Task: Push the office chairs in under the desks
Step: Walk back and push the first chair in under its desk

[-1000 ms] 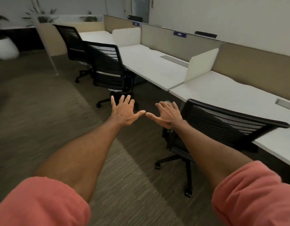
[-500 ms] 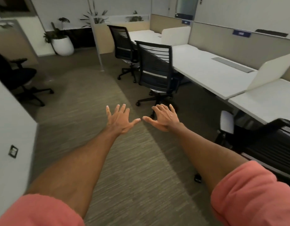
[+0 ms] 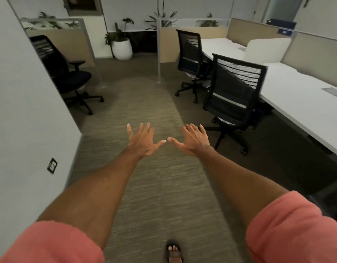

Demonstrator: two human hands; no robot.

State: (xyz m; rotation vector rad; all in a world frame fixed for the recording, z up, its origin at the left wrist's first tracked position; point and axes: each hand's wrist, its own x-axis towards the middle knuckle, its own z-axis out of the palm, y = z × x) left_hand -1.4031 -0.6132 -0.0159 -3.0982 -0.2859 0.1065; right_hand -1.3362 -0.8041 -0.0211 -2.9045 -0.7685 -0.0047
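Observation:
Two black mesh-back office chairs stand pulled out from the long white desk [image 3: 296,95] on the right: the nearer chair [image 3: 235,90] just ahead and right of my hands, the farther chair [image 3: 190,56] behind it. A third black chair [image 3: 63,73] sits at the left behind a wall corner. My left hand [image 3: 143,140] and my right hand [image 3: 193,140] are stretched out over the carpet, fingers spread, thumbs nearly touching, holding nothing. My right hand is a short way left of the nearer chair's base, not touching it.
A grey wall [image 3: 31,130] with a socket plate [image 3: 52,166] closes the left side. A white planter [image 3: 122,49] stands at the far end, a metal post [image 3: 159,54] beside the farther chair. Beige partitions back the desks. My sandalled foot [image 3: 174,251] shows below. Carpeted aisle runs ahead.
The view has swung left and moved forward along the aisle. The chair that was under my right arm has dropped out of view; the two chairs ahead are closer. Hands stay spread and empty.

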